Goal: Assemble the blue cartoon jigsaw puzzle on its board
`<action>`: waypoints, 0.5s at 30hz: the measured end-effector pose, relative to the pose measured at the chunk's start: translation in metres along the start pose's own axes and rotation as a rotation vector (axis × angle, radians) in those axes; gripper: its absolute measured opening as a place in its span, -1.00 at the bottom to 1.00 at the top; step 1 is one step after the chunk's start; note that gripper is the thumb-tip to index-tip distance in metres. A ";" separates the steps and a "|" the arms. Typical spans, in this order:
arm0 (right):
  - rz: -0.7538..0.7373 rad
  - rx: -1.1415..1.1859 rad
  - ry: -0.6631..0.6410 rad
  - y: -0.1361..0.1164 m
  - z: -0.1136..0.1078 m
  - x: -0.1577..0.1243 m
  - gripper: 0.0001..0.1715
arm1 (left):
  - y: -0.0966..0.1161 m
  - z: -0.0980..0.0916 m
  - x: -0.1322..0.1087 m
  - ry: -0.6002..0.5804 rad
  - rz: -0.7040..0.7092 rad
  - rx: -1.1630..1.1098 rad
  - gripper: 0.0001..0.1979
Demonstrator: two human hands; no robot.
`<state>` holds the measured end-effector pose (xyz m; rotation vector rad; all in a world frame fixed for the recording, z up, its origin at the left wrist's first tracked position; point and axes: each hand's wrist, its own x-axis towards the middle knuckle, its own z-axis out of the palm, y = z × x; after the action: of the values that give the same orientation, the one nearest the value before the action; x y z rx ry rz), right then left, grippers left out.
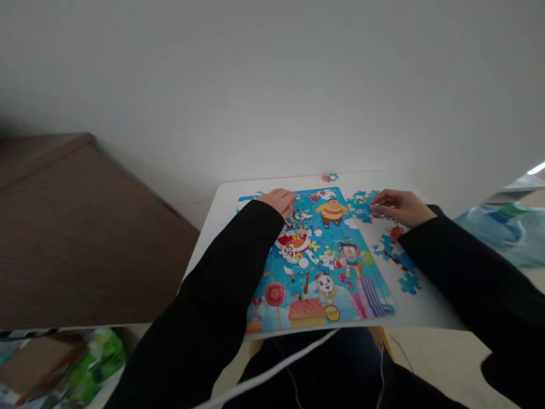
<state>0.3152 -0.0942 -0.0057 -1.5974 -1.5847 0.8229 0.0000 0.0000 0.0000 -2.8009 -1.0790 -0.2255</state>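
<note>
A colourful cartoon jigsaw puzzle lies on a white table, mostly blue, with loose pieces scattered over its middle. My left hand rests on the puzzle's upper left part, fingers curled together; what lies under them is hidden. Right of the puzzle, my right hand hovers low over a cluster of loose puzzle pieces. Its thumb and forefinger are pinched together at a blue puzzle piece, partly covered by the fingertips. More loose pieces lie beside my right sleeve, and a single blue piece sits nearer me.
The white table stands against a pale wall. One small group of pieces lies by its back edge. A brown wooden cabinet rises at left. A white cable crosses in front of my lap. Plastic bags are at right.
</note>
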 end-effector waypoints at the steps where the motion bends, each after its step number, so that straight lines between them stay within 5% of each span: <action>1: 0.000 0.015 0.004 0.001 0.001 0.000 -0.47 | -0.004 0.013 0.000 -0.068 0.033 -0.029 -0.61; 7: 0.015 0.060 0.023 0.005 0.005 0.001 -0.49 | -0.013 0.050 -0.003 -0.180 -0.097 -0.172 -0.56; 15: 0.061 0.033 0.012 0.002 0.009 0.000 -0.47 | -0.013 0.042 -0.007 -0.188 -0.107 -0.276 -0.51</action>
<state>0.3090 -0.0939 -0.0124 -1.6310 -1.5132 0.8655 -0.0099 0.0124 -0.0413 -3.0608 -1.3360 -0.1318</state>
